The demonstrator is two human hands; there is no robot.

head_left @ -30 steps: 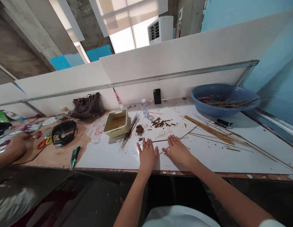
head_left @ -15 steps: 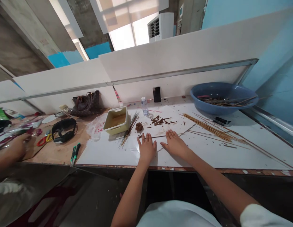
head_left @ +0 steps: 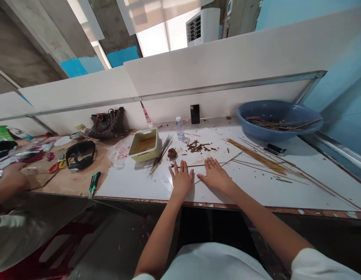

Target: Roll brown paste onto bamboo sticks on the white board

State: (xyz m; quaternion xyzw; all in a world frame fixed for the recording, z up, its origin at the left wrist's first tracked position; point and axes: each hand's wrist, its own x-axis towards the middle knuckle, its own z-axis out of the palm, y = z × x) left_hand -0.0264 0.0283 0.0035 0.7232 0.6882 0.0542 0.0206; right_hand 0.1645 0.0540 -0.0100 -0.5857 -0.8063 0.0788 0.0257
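Note:
My left hand [head_left: 182,179] and my right hand [head_left: 216,174] lie flat side by side on the white table [head_left: 256,190], fingers stretched out and palms down. A thin brown-coated stick [head_left: 195,165] lies crosswise under their fingertips. Just beyond sit a lump of brown paste [head_left: 172,153] and scattered brown crumbs [head_left: 198,147]. A bundle of dark sticks [head_left: 160,156] leans by a yellow tray [head_left: 144,145] to the left. Bare bamboo sticks [head_left: 259,158] lie to the right.
A blue basin [head_left: 278,120] with sticks stands at the back right, a small bottle [head_left: 179,128] and a phone [head_left: 195,113] by the white partition. Left are goggles [head_left: 80,154], scissors [head_left: 56,167], pens [head_left: 93,183], a bag [head_left: 107,122] and another person's hand [head_left: 9,179].
Both hands have slid a little forward over the stick, staying flat. The view has shifted slightly; the other person's hand at the left has moved a bit.

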